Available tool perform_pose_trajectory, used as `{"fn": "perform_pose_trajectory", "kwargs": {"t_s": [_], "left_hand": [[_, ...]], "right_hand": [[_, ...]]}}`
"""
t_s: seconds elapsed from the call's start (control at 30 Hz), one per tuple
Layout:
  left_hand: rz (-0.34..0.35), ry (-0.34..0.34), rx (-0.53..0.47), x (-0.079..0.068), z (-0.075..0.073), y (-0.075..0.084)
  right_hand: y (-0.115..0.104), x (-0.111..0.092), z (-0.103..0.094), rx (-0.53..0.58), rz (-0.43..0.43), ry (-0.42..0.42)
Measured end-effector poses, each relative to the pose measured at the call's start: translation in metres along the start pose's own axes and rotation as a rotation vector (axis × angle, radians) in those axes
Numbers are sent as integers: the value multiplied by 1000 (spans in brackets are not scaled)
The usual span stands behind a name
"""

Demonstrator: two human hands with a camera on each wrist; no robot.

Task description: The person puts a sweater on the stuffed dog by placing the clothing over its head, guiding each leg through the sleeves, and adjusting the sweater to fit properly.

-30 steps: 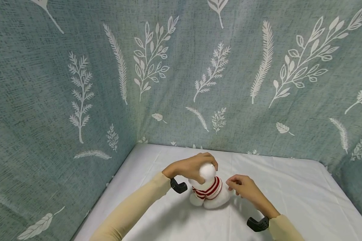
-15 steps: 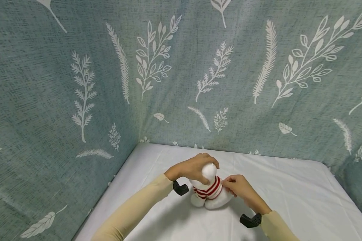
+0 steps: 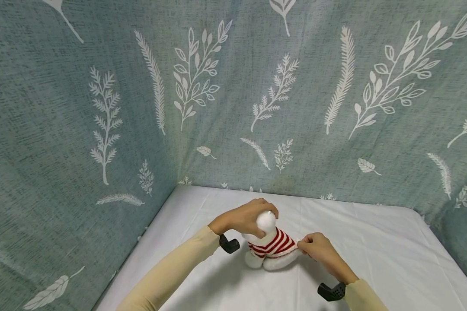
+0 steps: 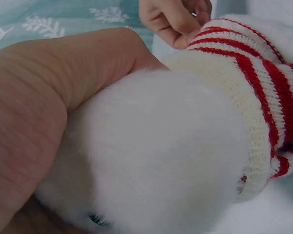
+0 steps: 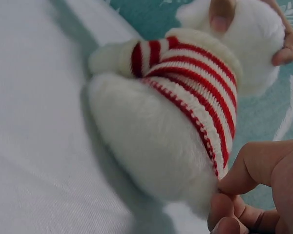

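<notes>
A white plush toy (image 5: 141, 136) sits on the white-covered table, wearing a knitted sweater (image 3: 276, 244) with red and white stripes. My left hand (image 3: 246, 217) grips the toy's round white head (image 4: 161, 151) from above, thumb on the near side and fingers round the far side. At the toy's back, my right hand (image 3: 320, 250) pinches the lower hem of the sweater between thumb and fingers. The hem is drawn out to a point there, stretched toward the toy's rear. The right wrist view shows the fluffy lower body below the hem. My left hand hides much of the head.
The white tablecloth (image 3: 373, 242) spreads around the toy, with light creases. Blue-green fabric walls (image 3: 233, 108) printed with white leaves stand along the table's back and sides. A black wrist device (image 3: 331, 292) shows on my right wrist, another (image 3: 228, 244) on my left.
My right hand came to the toy's back, took hold of the sweater hem and drew it out to the right and down. My left hand has kept its grip on the head.
</notes>
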State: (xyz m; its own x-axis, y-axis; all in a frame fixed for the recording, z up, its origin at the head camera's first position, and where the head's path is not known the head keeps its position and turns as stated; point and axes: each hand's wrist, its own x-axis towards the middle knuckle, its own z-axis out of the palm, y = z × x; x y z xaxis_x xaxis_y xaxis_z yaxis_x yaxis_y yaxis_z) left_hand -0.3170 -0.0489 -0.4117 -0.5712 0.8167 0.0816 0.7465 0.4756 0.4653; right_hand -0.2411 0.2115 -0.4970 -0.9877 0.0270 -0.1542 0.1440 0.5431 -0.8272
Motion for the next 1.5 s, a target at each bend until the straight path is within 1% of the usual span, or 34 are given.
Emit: {"fn": "perform_pose_trajectory", "kwargs": {"t_s": [0.2,0.4,0.57,0.63,0.7,0.8,0.9,1.0,1.03,1.13,1.23,1.33,1.5], "left_hand": [[12,12,12,0,1,0],[22,11,37,2,3,1],[19,14,35,3,5,3],[20,10,37,3,6,3],[25,8,42,4,8,3],[27,11,46,3,9,4],[21,10,44,2,9,6],[14,8,51,1,10,7],[14,9,56,1,11,6],[11,13,64,1,11,5],[5,17,65,-1,10,3],[3,23,64,-3,7,3],[-8,31,69,-2,4,3]], "right_hand": [[-2,4,1,7,-29,-19],[-9,18,5,2,-29,-49],[-11,30,3,70,-33,-109],[-10,32,3,82,-29,-116],[-8,33,3,67,-29,-104],[-3,32,6,30,-41,-65],[4,32,8,5,-39,-24],[10,34,11,-27,-36,-1],[11,34,11,-45,-47,9],[7,29,11,-122,-93,51],[-4,16,7,-153,-110,55],[-14,2,1,-127,-82,4],[-18,-8,-6,-27,-1,-140]]}}
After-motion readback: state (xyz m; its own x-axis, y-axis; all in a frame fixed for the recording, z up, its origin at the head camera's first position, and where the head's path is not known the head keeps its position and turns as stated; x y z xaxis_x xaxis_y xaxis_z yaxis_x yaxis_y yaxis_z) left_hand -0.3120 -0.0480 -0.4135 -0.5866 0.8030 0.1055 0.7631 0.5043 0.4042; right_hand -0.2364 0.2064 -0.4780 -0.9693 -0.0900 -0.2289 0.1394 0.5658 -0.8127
